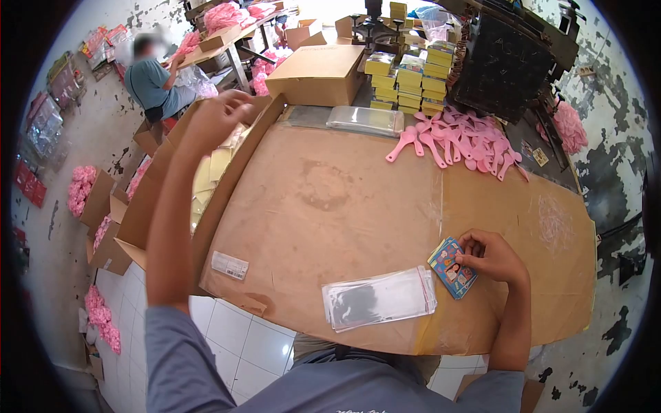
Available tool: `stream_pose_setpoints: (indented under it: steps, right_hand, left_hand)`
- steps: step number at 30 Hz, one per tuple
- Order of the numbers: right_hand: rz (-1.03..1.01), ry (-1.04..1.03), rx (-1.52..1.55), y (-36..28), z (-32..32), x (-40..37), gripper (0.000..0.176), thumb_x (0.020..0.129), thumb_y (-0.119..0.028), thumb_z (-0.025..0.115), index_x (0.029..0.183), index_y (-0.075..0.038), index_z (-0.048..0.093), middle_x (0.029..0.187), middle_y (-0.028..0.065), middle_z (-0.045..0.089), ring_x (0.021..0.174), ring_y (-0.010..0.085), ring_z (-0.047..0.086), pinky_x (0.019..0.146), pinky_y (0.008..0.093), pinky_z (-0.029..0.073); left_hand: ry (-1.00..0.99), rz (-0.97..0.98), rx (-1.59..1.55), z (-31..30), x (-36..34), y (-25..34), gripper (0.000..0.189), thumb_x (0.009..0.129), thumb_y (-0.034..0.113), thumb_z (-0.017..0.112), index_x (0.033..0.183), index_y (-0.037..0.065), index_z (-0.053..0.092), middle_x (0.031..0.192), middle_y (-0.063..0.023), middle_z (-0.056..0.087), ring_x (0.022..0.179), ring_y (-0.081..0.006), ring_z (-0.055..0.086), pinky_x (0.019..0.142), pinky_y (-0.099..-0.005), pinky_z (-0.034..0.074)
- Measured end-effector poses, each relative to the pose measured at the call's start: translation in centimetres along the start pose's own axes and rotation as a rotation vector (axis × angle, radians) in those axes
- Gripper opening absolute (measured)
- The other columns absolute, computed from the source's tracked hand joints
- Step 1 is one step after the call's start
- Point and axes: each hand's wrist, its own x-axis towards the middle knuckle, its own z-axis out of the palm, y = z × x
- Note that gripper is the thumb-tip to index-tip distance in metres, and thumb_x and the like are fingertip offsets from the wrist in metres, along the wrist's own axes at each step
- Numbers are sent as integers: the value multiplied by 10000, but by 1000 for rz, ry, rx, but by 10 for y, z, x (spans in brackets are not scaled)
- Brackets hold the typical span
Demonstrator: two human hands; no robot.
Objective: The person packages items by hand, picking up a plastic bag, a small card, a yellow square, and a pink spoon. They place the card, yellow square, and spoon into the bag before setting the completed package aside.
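Observation:
My right hand (490, 256) rests on the cardboard-covered table (330, 199) at the right, fingers pinched on a small stack of colourful printed cards (452, 268). Just left of it lies a pile of clear plastic sleeves (379, 297) near the front edge. My left hand (215, 115) is stretched out over an open cardboard box (165, 186) at the table's left side, which holds pale yellow packets (208, 175). Its fingers are bunched together above the box; whether they hold anything is unclear.
Pink plastic paddle-shaped pieces (461, 141) lie heaped at the back right, beside stacks of yellow boxes (413, 79) and a closed carton (318, 72). More clear sleeves (365, 119) lie at the back. Another person (155, 79) sits at the far left. Boxes of pink goods (86, 189) stand on the floor.

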Motion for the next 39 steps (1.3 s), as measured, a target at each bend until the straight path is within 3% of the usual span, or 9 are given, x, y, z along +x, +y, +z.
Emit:
stream_pose_setpoints:
  steps: [5, 8, 21, 25, 29, 31, 33, 36, 39]
  right_hand:
    - [-12, 45, 12, 5, 5, 4, 258, 870, -162, 839, 1053, -27, 717, 715, -31, 616, 629, 56, 540, 590, 245, 448]
    - [-2, 46, 20, 8, 4, 6, 263, 872, -173, 839, 1057, -30, 719, 712, -35, 611, 626, 53, 534, 588, 241, 444]
    - [39, 70, -3, 1, 5, 7, 269, 861, -184, 844, 1040, -31, 714, 703, -32, 591, 621, 51, 524, 581, 243, 434]
    - [26, 80, -7, 2, 7, 7, 270, 859, -183, 845, 1039, -32, 712, 705, -29, 591, 618, 54, 523, 577, 246, 432]
    - [48, 82, -7, -2, 7, 7, 275, 854, -193, 849, 1032, -34, 710, 707, -27, 595, 617, 54, 523, 573, 250, 432]
    - [40, 87, -26, 3, 7, 10, 272, 854, -190, 849, 1028, -35, 710, 704, -27, 595, 617, 52, 522, 571, 249, 429]
    - [54, 93, -39, 3, 8, 9, 267, 853, -186, 847, 1026, -36, 710, 702, -29, 594, 617, 51, 522, 570, 247, 426]
    - [74, 105, -33, 0, 9, 10, 258, 853, -179, 844, 1025, -38, 712, 702, -37, 591, 616, 47, 519, 570, 243, 422]
    - [63, 112, -10, 3, 8, 11, 251, 856, -176, 841, 1027, -41, 716, 704, -45, 590, 615, 41, 514, 571, 237, 419]
  left_hand:
    - [-205, -252, 323, 37, 57, -229, 749, 874, 604, 711, 1359, 36, 652, 1345, -255, 655, 1258, -369, 637, 1051, -435, 503]
    - [-312, -466, 413, 63, 15, -226, 1089, 763, 810, 666, 1583, 131, 436, 1616, -241, 401, 1515, -374, 367, 1232, -452, 321]
    - [-420, -476, 390, -10, -161, -219, 1098, 701, 524, 887, 1556, 45, 394, 1578, -257, 374, 1437, -420, 424, 1202, -463, 379]
    - [-677, -567, 445, -21, -194, -237, 1018, 714, 555, 872, 1496, 38, 474, 1442, -281, 555, 1303, -406, 578, 1120, -425, 469]
    - [-881, -703, 295, -45, -171, -166, 870, 753, 626, 826, 1381, 63, 617, 1203, -234, 719, 1168, -343, 681, 1054, -376, 512]
    - [-729, -693, 489, -44, -150, -175, 912, 788, 677, 772, 1489, 153, 519, 1441, -211, 577, 1268, -374, 611, 1069, -404, 502]
    - [-202, -670, 648, -19, -142, -183, 943, 801, 688, 751, 1553, 209, 445, 1574, -193, 457, 1371, -394, 529, 1111, -435, 473]
    - [-278, -268, 684, 20, -115, -228, 975, 818, 611, 753, 1615, 237, 332, 1683, -174, 272, 1499, -420, 353, 1183, -476, 399]
    - [-445, -281, 530, 46, -96, -296, 960, 820, 525, 754, 1627, 250, 314, 1690, -170, 268, 1546, -402, 272, 1212, -616, 305]
